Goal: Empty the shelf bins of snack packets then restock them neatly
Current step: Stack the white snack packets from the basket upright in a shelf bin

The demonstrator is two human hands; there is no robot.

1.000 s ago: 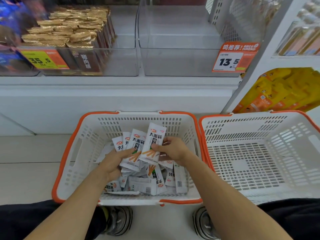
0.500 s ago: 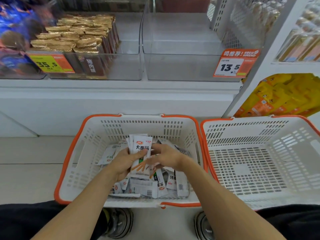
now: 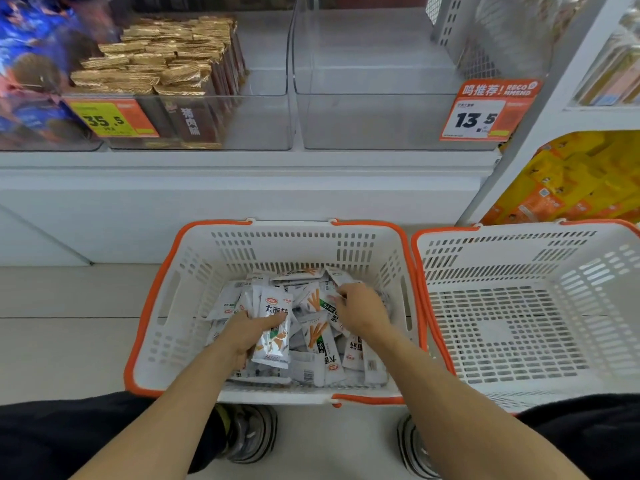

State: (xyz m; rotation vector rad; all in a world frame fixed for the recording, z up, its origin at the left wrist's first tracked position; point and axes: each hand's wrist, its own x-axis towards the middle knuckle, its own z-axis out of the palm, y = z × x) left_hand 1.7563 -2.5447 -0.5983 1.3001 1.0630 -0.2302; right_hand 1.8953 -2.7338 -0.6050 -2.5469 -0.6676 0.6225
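A white basket with an orange rim (image 3: 166, 299) sits on the floor in front of me, holding several white snack packets (image 3: 318, 341) in a loose heap. My left hand (image 3: 246, 332) grips a stack of these packets (image 3: 273, 327), thumb across the top one. My right hand (image 3: 360, 311) reaches into the heap at the basket's right side, its fingers curled onto a packet; whether it grips it I cannot tell. Above on the shelf stands a clear bin (image 3: 381, 123) with nothing in it, tagged 13.5.
A second white basket (image 3: 519, 323) stands at the right with nothing inside. The clear bin to the left (image 3: 256, 119) holds gold-wrapped packets, tagged 35.5. Blue packs lie at far left, yellow packs (image 3: 571, 174) at lower right. My shoes and knees are below the basket.
Both hands came together over one stack, then parted. The left hand has lowered with the stack; the right hand has let go and moved right into the heap.
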